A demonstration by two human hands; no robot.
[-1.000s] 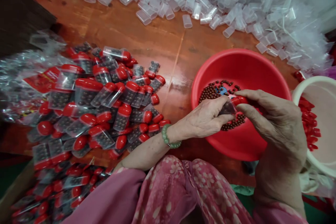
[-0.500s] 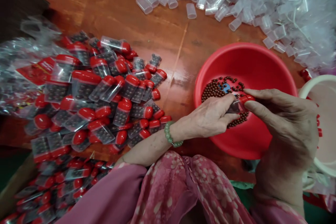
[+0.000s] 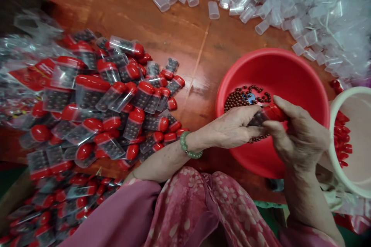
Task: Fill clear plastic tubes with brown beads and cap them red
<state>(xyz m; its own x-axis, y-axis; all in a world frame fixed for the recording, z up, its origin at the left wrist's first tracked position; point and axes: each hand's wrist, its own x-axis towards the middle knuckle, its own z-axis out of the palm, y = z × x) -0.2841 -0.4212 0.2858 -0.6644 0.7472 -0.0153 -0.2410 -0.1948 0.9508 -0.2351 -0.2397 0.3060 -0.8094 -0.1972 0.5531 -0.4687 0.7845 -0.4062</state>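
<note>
Over the red basin (image 3: 301, 73), my left hand (image 3: 236, 127) is closed round a small clear container (image 3: 256, 119) with dark contents. At its right end sits a red cap (image 3: 274, 112). My right hand (image 3: 298, 131) grips this cap between thumb and fingers, pressed against the container. Brown beads (image 3: 236, 98) lie in the basin beneath, with a blue round piece (image 3: 249, 98) among them. My fingers hide part of the container and some of the beads.
Filled, red-capped containers (image 3: 136, 123) are heaped on the wooden table (image 3: 179, 42) to the left, beside plastic bags (image 3: 17, 58). Clear tubes (image 3: 213, 10) lie across the back. At right, a white tub (image 3: 333, 123) holds red caps (image 3: 342, 139).
My right hand has moved slightly left and turned, and the red cap now sits on the end of the container. My left hand stays nearly in place.
</note>
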